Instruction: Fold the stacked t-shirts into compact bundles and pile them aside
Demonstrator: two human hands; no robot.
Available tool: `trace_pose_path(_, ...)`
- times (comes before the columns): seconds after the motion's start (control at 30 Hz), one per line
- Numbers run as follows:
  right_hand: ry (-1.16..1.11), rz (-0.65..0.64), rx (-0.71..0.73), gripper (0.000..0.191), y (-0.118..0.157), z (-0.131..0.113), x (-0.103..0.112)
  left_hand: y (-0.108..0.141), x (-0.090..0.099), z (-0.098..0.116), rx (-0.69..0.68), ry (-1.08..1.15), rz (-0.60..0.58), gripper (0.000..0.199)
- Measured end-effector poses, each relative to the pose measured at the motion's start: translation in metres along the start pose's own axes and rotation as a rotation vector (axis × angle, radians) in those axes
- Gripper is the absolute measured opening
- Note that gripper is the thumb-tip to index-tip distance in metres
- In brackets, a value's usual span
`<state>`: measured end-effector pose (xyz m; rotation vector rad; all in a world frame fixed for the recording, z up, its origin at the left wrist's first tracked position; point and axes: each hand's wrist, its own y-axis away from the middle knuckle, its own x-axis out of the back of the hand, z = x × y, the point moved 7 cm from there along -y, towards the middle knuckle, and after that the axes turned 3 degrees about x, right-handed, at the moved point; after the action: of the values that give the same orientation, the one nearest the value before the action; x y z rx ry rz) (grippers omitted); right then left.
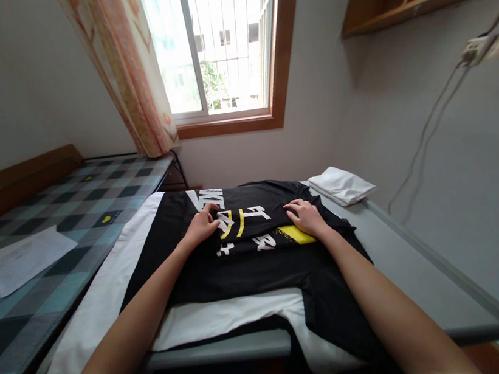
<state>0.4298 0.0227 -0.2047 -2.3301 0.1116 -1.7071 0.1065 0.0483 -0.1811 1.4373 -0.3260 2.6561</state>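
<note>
A black T-shirt (pixel 243 277) with white and yellow lettering lies spread and rumpled over a table, with folds across its printed part. Near the lettering, my left hand (pixel 205 225) pinches the shirt's fabric between thumb and fingers. My right hand (pixel 307 218) rests on the shirt beside a yellow printed patch, its fingers loosely apart on the cloth. A black sleeve hangs towards the near edge. White cloth (pixel 229 315) shows at the shirt's near side, and more white cloth (pixel 94 299) lies along its left.
A folded white cloth (pixel 342 184) sits at the table's (pixel 426 274) far right. On the left, a bed with a checked cover (pixel 50 207) holds white papers (pixel 20 263). Behind are a window (pixel 226 49) and a curtain (pixel 132 67). Cables (pixel 429 120) hang on the right wall.
</note>
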Motion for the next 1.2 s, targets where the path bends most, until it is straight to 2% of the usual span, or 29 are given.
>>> trace_pose_path(0.07,0.000,0.009,0.005,0.032,0.000,0.001,-0.001,-0.001,-0.001,0.004,-0.062,0.132,0.021,0.026)
trace_pose_path(0.13,-0.001,0.018,0.010,0.032,-0.001,0.002,-0.001,0.000,-0.006,0.009,-0.105,0.208,0.023,0.018)
trace_pose_path(0.27,-0.003,0.016,0.012,0.032,-0.001,0.002,-0.001,0.003,-0.020,0.015,-0.142,0.189,-0.004,0.019)
trace_pose_path(0.43,-0.011,0.006,0.009,0.032,-0.001,0.001,-0.001,0.003,-0.029,0.011,-0.125,0.162,-0.015,0.022)
trace_pose_path(0.57,-0.011,0.007,0.014,0.033,-0.001,0.001,-0.001,0.009,-0.029,0.016,-0.153,0.079,-0.018,0.020)
trace_pose_path(0.73,-0.007,0.007,0.017,0.033,-0.001,0.003,-0.003,0.024,-0.026,0.036,-0.207,-0.189,0.009,0.031)
trace_pose_path(0.9,-0.004,0.011,0.020,0.033,-0.001,0.002,-0.003,0.032,-0.030,0.047,-0.263,-0.398,-0.041,0.040)
trace_pose_path(1.0,-0.001,0.012,0.022,0.032,-0.001,0.002,-0.003,0.032,-0.030,0.046,-0.252,-0.421,-0.043,0.041)
trace_pose_path(1.2,0.005,0.018,0.025,0.032,-0.001,0.002,-0.002,0.029,-0.025,0.043,-0.228,-0.309,0.016,0.024)
